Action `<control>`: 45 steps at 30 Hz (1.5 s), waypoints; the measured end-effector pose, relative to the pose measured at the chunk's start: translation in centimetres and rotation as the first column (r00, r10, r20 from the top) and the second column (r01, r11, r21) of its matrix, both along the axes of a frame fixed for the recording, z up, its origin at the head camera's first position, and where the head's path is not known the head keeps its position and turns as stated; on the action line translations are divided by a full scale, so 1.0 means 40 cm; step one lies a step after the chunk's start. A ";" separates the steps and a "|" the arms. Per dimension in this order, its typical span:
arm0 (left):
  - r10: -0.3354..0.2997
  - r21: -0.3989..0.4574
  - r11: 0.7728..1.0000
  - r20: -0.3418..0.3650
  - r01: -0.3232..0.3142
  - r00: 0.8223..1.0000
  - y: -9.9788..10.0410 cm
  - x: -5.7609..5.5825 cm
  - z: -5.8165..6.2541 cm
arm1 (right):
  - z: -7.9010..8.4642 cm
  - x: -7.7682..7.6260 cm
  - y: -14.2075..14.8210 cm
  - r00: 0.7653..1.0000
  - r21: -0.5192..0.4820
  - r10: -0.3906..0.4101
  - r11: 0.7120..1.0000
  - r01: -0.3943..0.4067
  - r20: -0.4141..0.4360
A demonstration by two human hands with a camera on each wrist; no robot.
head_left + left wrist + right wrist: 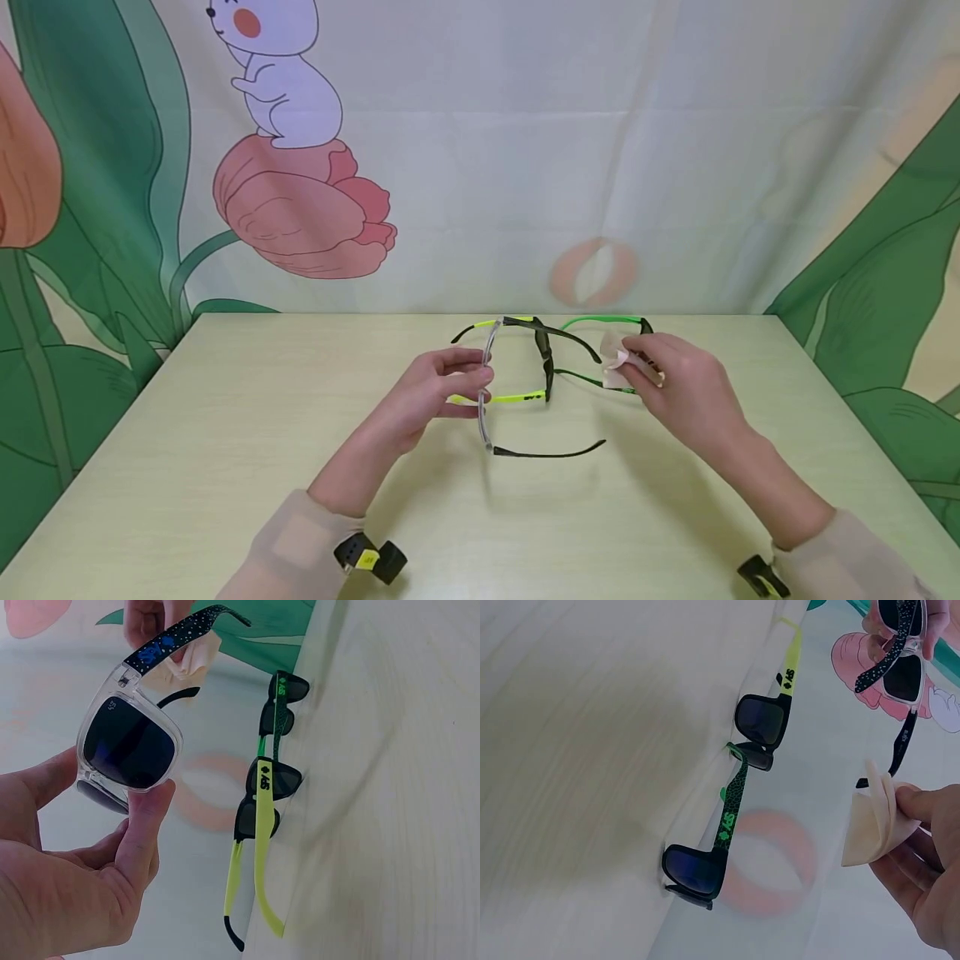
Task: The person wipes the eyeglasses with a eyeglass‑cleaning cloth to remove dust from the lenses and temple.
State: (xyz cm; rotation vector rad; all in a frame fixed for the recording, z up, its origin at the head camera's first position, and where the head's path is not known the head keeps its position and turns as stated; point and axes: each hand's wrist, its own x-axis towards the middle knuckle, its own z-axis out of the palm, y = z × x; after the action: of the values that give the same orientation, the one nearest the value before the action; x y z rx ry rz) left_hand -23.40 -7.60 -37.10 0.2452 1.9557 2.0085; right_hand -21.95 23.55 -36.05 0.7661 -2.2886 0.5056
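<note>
Sunglasses with a clear frame [171, 724], dark lenses and black speckled temples are held up above the table by my left hand [442, 387]. The left thumb and fingers pinch them around the bridge, and both temples are unfolded, pointing right in the head view. My right hand [693, 387] pinches a folded cream cloth [877, 817] between thumb and fingers. The cloth is apart from the clear sunglasses, to the right of their temple tips in the head view.
Beyond the hands, yellow-and-black sunglasses [264, 817] stand on the table [225, 417] with temples unfolded. Green-and-black sunglasses [731, 810] are to their right, partly behind my right hand. A printed curtain [480, 167] hangs along the table's far edge.
</note>
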 end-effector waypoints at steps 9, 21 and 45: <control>-0.054 -0.015 0.998 -0.031 0.053 0.998 0.021 0.014 0.000 | -0.009 -0.003 -0.022 0.999 -0.013 0.024 1.000 -0.023 0.028; -0.117 -0.005 0.993 -0.040 0.117 0.992 0.038 0.027 0.004 | -0.012 -0.002 -0.047 0.997 -0.064 0.039 0.997 -0.035 0.061; -0.121 -0.003 0.993 -0.031 0.121 0.992 0.039 0.033 -0.004 | -0.020 -0.001 -0.051 0.992 0.028 0.123 0.992 -0.123 -0.005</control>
State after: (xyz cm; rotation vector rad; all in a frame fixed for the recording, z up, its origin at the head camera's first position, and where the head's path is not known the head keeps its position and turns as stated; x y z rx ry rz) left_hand -22.06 -6.04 -37.25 0.3874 1.9122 1.9375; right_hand -22.00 21.50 -36.86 0.9258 -2.2559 0.5272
